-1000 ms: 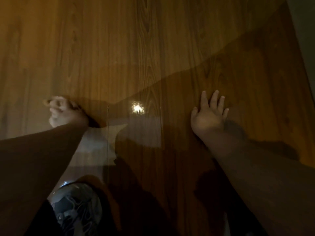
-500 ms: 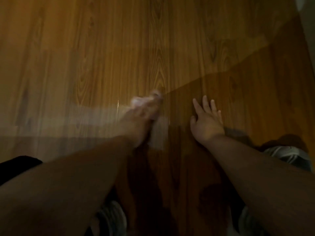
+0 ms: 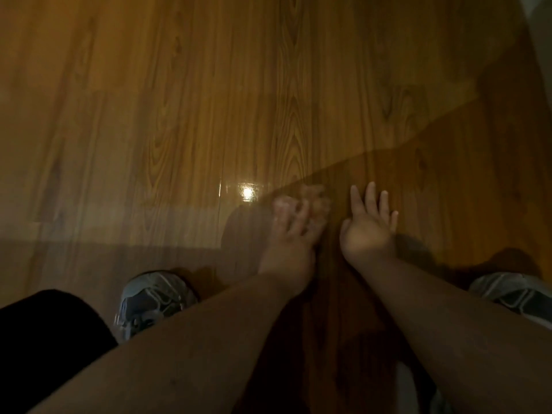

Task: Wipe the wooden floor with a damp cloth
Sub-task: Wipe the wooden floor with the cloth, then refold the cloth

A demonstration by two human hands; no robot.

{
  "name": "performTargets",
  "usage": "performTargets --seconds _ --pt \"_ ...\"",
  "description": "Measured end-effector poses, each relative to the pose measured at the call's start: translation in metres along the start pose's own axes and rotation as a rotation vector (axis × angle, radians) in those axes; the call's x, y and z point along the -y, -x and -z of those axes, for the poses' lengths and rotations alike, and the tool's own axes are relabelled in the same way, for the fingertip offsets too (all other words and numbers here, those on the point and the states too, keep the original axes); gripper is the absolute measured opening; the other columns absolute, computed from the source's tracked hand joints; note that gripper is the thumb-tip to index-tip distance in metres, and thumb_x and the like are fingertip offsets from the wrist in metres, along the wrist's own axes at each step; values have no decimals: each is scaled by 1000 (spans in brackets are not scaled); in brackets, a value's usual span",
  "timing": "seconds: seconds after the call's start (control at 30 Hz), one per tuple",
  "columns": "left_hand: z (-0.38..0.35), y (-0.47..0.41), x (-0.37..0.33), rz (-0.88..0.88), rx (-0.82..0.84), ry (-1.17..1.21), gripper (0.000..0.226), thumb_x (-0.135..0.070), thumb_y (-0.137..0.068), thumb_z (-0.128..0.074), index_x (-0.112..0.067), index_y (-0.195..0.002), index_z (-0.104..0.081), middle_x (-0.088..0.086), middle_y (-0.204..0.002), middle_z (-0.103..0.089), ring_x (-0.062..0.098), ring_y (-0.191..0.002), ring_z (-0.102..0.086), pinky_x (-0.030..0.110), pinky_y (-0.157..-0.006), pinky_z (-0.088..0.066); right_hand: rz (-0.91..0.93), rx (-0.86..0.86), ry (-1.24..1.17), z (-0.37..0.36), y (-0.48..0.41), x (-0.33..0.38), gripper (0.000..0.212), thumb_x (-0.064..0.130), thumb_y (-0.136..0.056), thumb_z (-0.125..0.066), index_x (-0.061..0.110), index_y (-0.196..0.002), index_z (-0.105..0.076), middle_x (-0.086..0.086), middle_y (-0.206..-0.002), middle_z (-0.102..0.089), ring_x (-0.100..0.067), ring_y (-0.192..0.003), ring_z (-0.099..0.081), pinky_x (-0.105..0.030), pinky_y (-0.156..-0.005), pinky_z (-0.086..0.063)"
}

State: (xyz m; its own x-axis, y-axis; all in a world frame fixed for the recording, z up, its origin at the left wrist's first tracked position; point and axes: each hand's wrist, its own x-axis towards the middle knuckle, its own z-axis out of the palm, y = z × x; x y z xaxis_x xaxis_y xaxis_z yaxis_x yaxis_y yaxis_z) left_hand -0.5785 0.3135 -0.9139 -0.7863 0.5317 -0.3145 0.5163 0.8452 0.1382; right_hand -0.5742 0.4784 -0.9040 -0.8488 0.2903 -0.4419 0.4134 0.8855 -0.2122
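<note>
1. Under your left hand (image 3: 294,231), seen from the head camera, the damp cloth (image 3: 301,201) shows as a pale, blurred bunch. Your fingers are curled over it and pressing it to the wooden floor (image 3: 179,115). The blur suggests a wiping stroke, though the exact finger closure is hard to read.
2. Beyond your left fingertips the cloth pokes out slightly forward and to the right, so most of it sits beneath the palm and fingers, not beside them.
3. Just right of that grip, your right hand (image 3: 369,228) lies flat on the floor, fingers spread and holding nothing. It is probably bracing your weight while you lean forward.
4. Left of the gripping hand, a bright glare (image 3: 247,192) sits on a glossy patch of floor, likely a wet film.
5. Behind both hands, your left shoe (image 3: 152,297) and right shoe (image 3: 513,291) are planted well apart, which fits a low crouch.
6. Ahead of the grip, much of the floor looks dull, so wiping there is probably not yet done.
</note>
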Motion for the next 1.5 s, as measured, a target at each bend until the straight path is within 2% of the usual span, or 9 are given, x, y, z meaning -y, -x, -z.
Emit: performTargets --seconds 0.13,0.37,0.47,0.67,0.77,0.83,1.13,1.27,1.5 --pt "2 1 45 -161 -13 51 62 -31 -93 -44 -41 -150 -21 -1 -162 -8 25 -147 -8 41 -115 -13 3 -15 -7 -2 0 3 63 29 -99 -33 26 -155 -3 -3 -162 10 -27 -148 11 -49 -119 2" --pt "19 32 193 1002 -77 261 62 -28 -98 -43 -26 -153 -15 18 -158 -9 41 -141 -19 52 -114 -23 -32 8 -28 -2 1 5 63 30 -100 -32 26 -155 -1 -2 -161 12 -25 -147 13 -47 -119 4" --pt "25 19 195 1176 -13 389 56 -29 -97 -47 -15 -147 -25 22 -147 -29 40 -130 -37 49 -108 -35 -62 78 -55 4 0 9 66 27 -98 -33 26 -154 2 -1 -161 16 -25 -147 14 -47 -119 3" --pt "63 -3 126 773 35 789 57 -40 -80 -69 -24 -125 -37 4 -105 -62 20 -80 -65 28 -59 -51 -251 286 -278 27 9 41 58 24 -99 -35 19 -154 -15 -4 -161 11 -31 -147 11 -48 -119 -1" --pt "82 -13 89 582 132 1088 49 -42 -80 -73 -16 -117 -55 5 -108 -68 16 -88 -67 24 -58 -53 -342 312 -690 42 24 76 35 19 -102 -35 4 -130 -53 -18 -146 -40 -36 -136 -34 -40 -113 -29" --pt "97 -12 75 491 187 1174 42 -30 -83 -72 -17 -122 -64 6 -119 -67 15 -100 -64 19 -58 -51 -319 342 -1064 58 37 103 21 23 -96 -50 10 -99 -67 -16 -108 -63 -28 -96 -62 -26 -77 -51" --pt "166 31 70 628 -51 1532 19 -31 -91 -65 -27 -106 -56 -1 -108 -66 15 -92 -66 27 -64 -57 -337 305 -1399 86 78 149 15 19 -94 -57 14 -80 -60 -4 -70 -62 -13 -56 -57 -15 -37 -40" --pt "164 60 89 608 -158 1108 38 -31 -93 -60 -20 -128 -53 4 -121 -62 23 -104 -64 26 -71 -55 -289 403 -1402 70 85 163 15 12 -92 -57 9 -78 -59 -7 -70 -61 -11 -42 -59 -16 -35 -42" --pt "54 95 138 398 220 206 51 -25 -94 -51 -31 -143 -40 11 -151 -29 32 -131 -39 33 -100 -36 -160 247 -635 13 62 153 28 22 -95 -49 14 -119 -61 -10 -121 -60 -24 -99 -56 -30 -81 -42"
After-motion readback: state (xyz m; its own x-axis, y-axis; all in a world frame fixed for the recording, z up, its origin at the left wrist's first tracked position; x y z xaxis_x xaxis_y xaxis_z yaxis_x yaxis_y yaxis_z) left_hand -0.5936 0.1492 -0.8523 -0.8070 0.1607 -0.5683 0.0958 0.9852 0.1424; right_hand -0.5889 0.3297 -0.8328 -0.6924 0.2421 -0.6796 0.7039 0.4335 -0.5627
